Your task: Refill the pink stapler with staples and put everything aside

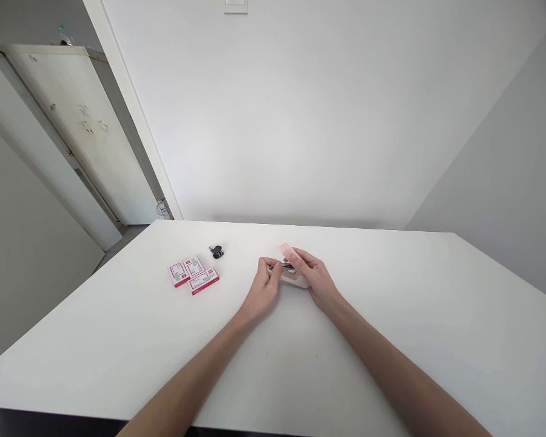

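Over the middle of the white table [273,358], both hands are on a small stapler [295,280] with a pale beige base. Its pink top [287,249] is swung up, and a strip of the metal inside shows between the hands. My left hand [264,288] is closed on the left end, thumb and fingers pinching it near the metal part. On the other end, my right hand [317,278] is closed, with its thumb against the pink top. Its fingers hide part of the stapler. Whether it also holds a small piece I cannot tell.
Three small red-and-white boxes [203,280] lie together on the table, left of my hands. Behind them sits a small black object [216,251], too small to name surely. A white wall [291,121] rises at the table's far edge. A worn pale door [82,127] stands beyond, at left.
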`<act>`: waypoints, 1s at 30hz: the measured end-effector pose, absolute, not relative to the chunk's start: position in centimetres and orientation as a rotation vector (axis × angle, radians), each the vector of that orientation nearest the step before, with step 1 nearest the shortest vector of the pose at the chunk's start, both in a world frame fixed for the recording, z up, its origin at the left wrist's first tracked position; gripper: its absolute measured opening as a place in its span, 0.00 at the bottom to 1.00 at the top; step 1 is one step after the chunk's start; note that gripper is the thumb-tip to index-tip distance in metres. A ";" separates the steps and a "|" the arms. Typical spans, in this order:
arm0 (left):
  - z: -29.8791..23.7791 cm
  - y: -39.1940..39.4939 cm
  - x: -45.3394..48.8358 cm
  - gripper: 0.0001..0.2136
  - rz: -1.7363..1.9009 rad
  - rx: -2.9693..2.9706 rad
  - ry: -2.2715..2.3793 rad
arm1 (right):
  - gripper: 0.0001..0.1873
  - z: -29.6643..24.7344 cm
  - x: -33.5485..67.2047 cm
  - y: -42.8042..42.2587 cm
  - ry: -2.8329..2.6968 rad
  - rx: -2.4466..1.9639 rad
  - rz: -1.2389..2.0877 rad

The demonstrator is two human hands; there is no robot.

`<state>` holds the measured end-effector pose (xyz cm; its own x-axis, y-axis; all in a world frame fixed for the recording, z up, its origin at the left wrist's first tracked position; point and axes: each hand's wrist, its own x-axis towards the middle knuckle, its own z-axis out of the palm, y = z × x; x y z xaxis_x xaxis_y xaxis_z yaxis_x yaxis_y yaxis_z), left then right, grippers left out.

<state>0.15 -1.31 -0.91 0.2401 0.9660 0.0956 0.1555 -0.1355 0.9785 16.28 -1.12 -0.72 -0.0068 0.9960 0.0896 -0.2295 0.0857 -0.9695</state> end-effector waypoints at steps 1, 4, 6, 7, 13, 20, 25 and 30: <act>-0.9 -1.3 0.2 0.14 1.024 1.523 1.096 | 0.23 -0.7 16.3 -1.1 -1.087 -0.960 1.261; -1.0 -1.3 0.2 0.14 1.019 1.517 1.095 | 0.22 -0.8 16.3 -1.1 -1.082 -0.952 1.270; -0.9 -1.3 0.2 0.15 1.018 1.510 1.093 | 0.22 -0.8 16.3 -1.1 -1.083 -0.954 1.278; -0.9 -1.4 0.2 0.15 1.011 1.506 1.095 | 0.22 -0.8 16.4 -1.2 -1.086 -0.957 1.280; -0.9 -1.5 0.0 0.16 0.978 1.525 1.126 | 0.24 -1.1 16.5 -1.1 -1.088 -0.956 1.269; -0.7 -1.5 0.1 0.14 0.991 1.535 1.134 | 0.23 -1.3 16.6 -0.8 -1.080 -0.954 1.241; -0.5 -1.7 0.2 0.14 0.986 1.536 1.153 | 0.21 -1.4 16.8 -0.7 -1.055 -0.953 1.246; -0.6 -1.7 0.4 0.16 1.001 1.530 1.144 | 0.21 -1.4 17.1 -0.6 -1.009 -0.931 1.256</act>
